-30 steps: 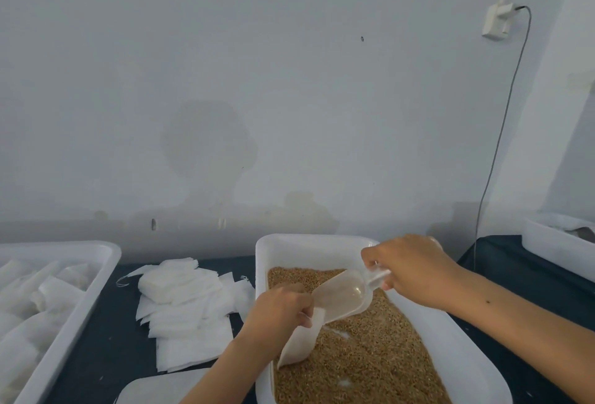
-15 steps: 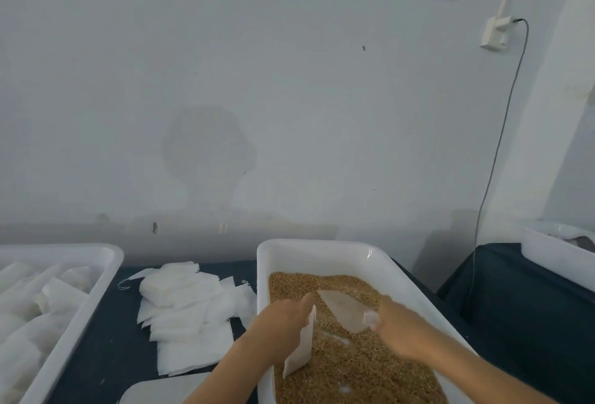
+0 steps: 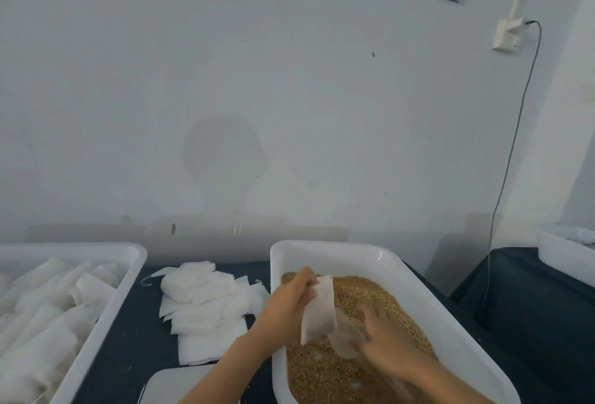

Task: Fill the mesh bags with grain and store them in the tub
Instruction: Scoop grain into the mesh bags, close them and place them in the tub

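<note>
Currently left hand pinches a white mesh bag by its top edge, hanging over the grain in the white tray. Right hand is blurred beside a clear scoop; grip cannot be told. Filled-bag tub sits left, empty bags between.

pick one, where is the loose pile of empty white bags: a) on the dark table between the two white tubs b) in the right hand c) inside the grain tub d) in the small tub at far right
a: the pile of empty bags lies on the dark table, between the left tub holding filled bags and the grain tub.
</note>
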A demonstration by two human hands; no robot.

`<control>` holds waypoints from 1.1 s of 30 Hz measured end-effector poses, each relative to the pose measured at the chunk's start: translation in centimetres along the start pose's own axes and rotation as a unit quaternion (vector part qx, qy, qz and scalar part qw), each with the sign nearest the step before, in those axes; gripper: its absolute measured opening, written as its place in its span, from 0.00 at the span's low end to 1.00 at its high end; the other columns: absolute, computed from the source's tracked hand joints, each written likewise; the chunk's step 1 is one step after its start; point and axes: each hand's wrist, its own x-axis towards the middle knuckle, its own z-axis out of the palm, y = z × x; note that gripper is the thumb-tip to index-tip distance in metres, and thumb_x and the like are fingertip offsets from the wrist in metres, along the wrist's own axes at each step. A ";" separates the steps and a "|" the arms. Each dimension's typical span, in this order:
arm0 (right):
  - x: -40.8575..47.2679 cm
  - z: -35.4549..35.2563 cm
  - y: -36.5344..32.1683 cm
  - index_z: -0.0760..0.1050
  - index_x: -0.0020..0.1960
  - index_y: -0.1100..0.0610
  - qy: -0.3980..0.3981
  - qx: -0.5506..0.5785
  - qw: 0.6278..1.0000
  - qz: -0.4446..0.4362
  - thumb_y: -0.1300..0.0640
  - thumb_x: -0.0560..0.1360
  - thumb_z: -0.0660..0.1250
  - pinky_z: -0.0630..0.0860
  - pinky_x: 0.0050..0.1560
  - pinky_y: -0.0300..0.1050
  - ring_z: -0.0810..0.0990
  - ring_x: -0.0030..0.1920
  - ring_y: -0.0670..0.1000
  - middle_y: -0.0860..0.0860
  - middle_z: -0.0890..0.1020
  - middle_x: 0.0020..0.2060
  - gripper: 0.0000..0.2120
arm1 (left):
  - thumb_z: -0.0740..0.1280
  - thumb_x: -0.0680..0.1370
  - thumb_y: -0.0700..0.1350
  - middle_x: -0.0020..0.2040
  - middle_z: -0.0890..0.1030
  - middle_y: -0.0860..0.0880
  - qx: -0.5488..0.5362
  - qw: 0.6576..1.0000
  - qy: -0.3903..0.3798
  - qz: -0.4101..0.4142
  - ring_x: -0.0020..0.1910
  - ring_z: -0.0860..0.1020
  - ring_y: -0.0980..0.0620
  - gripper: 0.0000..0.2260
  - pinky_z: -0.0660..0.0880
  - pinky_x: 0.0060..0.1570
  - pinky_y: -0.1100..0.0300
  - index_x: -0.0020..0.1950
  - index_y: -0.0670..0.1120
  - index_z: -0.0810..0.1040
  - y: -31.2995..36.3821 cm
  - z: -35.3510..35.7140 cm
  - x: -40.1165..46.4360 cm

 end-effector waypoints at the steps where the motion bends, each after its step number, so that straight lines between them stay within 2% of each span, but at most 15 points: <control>1: -0.2 -0.6 -0.5 0.59 0.71 0.52 -0.001 0.108 0.994 -0.031 0.45 0.77 0.63 0.63 0.69 0.44 0.63 0.69 0.47 0.44 0.64 0.67 0.27 | 0.56 0.82 0.41 0.45 0.77 0.52 -0.059 0.998 0.028 0.000 0.43 0.74 0.50 0.05 0.71 0.40 0.60 0.47 0.48 0.66 0.3 -0.5 -0.2; 3: -1.0 -2.1 -2.3 0.66 0.68 0.50 -0.042 0.348 0.935 -0.061 0.44 0.72 0.66 0.72 0.63 0.40 0.72 0.64 0.43 0.41 0.73 0.63 0.27 | 0.58 0.81 0.38 0.52 0.80 0.54 -0.161 0.984 0.074 0.008 0.48 0.77 0.53 0.06 0.73 0.43 0.63 0.46 0.45 0.69 1.1 -1.7 -0.5; 5: -1.6 -2.8 -4.0 0.71 0.63 0.52 -0.059 0.501 0.860 -0.074 0.49 0.69 0.69 0.78 0.56 0.43 0.79 0.58 0.46 0.45 0.81 0.56 0.24 | 0.58 0.81 0.38 0.56 0.80 0.56 -0.227 0.968 0.103 0.016 0.48 0.77 0.54 0.06 0.75 0.43 0.61 0.45 0.43 0.70 2.0 -3.1 -0.8; 7: -1.9 -3.1 -5.9 0.74 0.60 0.57 -0.056 0.571 0.813 -0.103 0.54 0.68 0.71 0.79 0.53 0.47 0.82 0.55 0.51 0.51 0.83 0.53 0.22 | 0.59 0.81 0.38 0.57 0.80 0.56 -0.257 0.958 0.129 0.022 0.47 0.78 0.55 0.05 0.76 0.41 0.63 0.45 0.41 0.70 2.9 -4.7 -1.4; 9: -2.6 -3.1 -8.1 0.77 0.57 0.60 -0.044 0.596 0.791 -0.132 0.56 0.66 0.73 0.80 0.48 0.46 0.83 0.52 0.54 0.54 0.84 0.50 0.21 | 0.60 0.80 0.38 0.56 0.81 0.53 -0.272 0.950 0.154 0.020 0.46 0.79 0.58 0.05 0.75 0.40 0.66 0.46 0.39 0.70 3.5 -6.2 -2.5; 12: -3.7 -2.6 -11.1 0.80 0.52 0.58 -0.033 0.569 0.805 -0.169 0.56 0.66 0.74 0.80 0.45 0.42 0.84 0.48 0.52 0.53 0.85 0.46 0.16 | 0.59 0.80 0.39 0.53 0.82 0.54 -0.259 0.949 0.181 0.016 0.46 0.79 0.58 0.05 0.76 0.42 0.66 0.49 0.38 0.71 4.0 -8.0 -4.6; 15: -4.4 -1.2 -13.6 0.80 0.52 0.60 0.003 0.543 0.820 -0.179 0.61 0.72 0.70 0.81 0.46 0.46 0.84 0.47 0.54 0.55 0.85 0.46 0.09 | 0.58 0.80 0.38 0.51 0.82 0.54 -0.261 0.942 0.209 -0.002 0.45 0.80 0.56 0.04 0.77 0.41 0.64 0.50 0.39 0.71 3.7 -9.1 -7.2; 17: -4.8 0.0 -14.9 0.82 0.48 0.58 0.048 0.525 0.832 -0.174 0.64 0.74 0.69 0.81 0.45 0.47 0.84 0.45 0.52 0.54 0.85 0.43 0.05 | 0.59 0.80 0.37 0.51 0.82 0.52 -0.271 0.933 0.236 -0.017 0.47 0.81 0.54 0.02 0.79 0.42 0.61 0.51 0.42 0.70 3.0 -9.3 -9.0; 19: -5.0 1.3 -16.1 0.82 0.47 0.58 0.073 0.488 0.851 -0.178 0.62 0.74 0.68 0.81 0.47 0.47 0.84 0.45 0.49 0.52 0.85 0.43 0.04 | 0.62 0.78 0.37 0.51 0.82 0.51 -0.282 0.922 0.261 -0.047 0.47 0.81 0.52 0.08 0.80 0.44 0.55 0.54 0.46 0.68 1.8 -9.1 -10.8; 21: -5.2 2.8 -17.0 0.81 0.48 0.58 0.074 0.455 0.868 -0.187 0.59 0.76 0.67 0.80 0.46 0.41 0.83 0.45 0.46 0.50 0.85 0.43 0.05 | 0.68 0.74 0.39 0.47 0.83 0.52 -0.279 0.918 0.260 -0.104 0.45 0.82 0.51 0.13 0.80 0.45 0.50 0.55 0.48 0.68 0.1 -8.9 -12.4; 23: -5.1 4.3 -17.6 0.79 0.42 0.58 0.074 0.435 0.878 -0.184 0.58 0.76 0.67 0.76 0.40 0.35 0.81 0.39 0.45 0.50 0.83 0.37 0.06 | 0.71 0.72 0.40 0.42 0.84 0.47 -0.215 0.932 0.250 -0.152 0.42 0.82 0.46 0.12 0.79 0.45 0.46 0.51 0.45 0.73 -1.7 -8.8 -13.8; 25: -4.8 5.8 -18.1 0.74 0.36 0.57 0.088 0.412 0.888 -0.184 0.59 0.76 0.67 0.69 0.37 0.35 0.75 0.34 0.45 0.50 0.77 0.31 0.10 | 0.73 0.71 0.41 0.38 0.83 0.45 -0.145 0.944 0.243 -0.168 0.40 0.81 0.45 0.07 0.79 0.42 0.50 0.45 0.43 0.77 -3.2 -8.8 -14.8; 27: -4.5 7.4 -18.4 0.72 0.36 0.55 0.111 0.399 0.892 -0.180 0.60 0.75 0.67 0.68 0.38 0.39 0.73 0.34 0.45 0.49 0.75 0.31 0.10 | 0.73 0.71 0.42 0.37 0.83 0.49 -0.114 0.948 0.244 -0.170 0.38 0.82 0.51 0.05 0.78 0.36 0.61 0.42 0.46 0.78 -4.1 -8.7 -15.3; 30: -4.3 9.6 -18.3 0.74 0.38 0.50 0.170 0.390 0.887 -0.180 0.62 0.75 0.68 0.68 0.35 0.35 0.74 0.33 0.42 0.46 0.76 0.30 0.10 | 0.74 0.71 0.41 0.35 0.82 0.56 -0.083 0.953 0.236 -0.173 0.35 0.80 0.60 0.07 0.73 0.33 0.70 0.39 0.50 0.77 -4.6 -8.4 -15.6; 33: -4.3 11.0 -17.7 0.78 0.40 0.48 0.189 0.415 0.867 -0.201 0.63 0.74 0.69 0.69 0.34 0.30 0.78 0.34 0.42 0.46 0.80 0.31 0.10 | 0.73 0.72 0.42 0.34 0.81 0.61 -0.061 0.958 0.228 -0.163 0.32 0.77 0.64 0.10 0.70 0.30 0.73 0.37 0.54 0.74 -4.9 -8.0 -15.9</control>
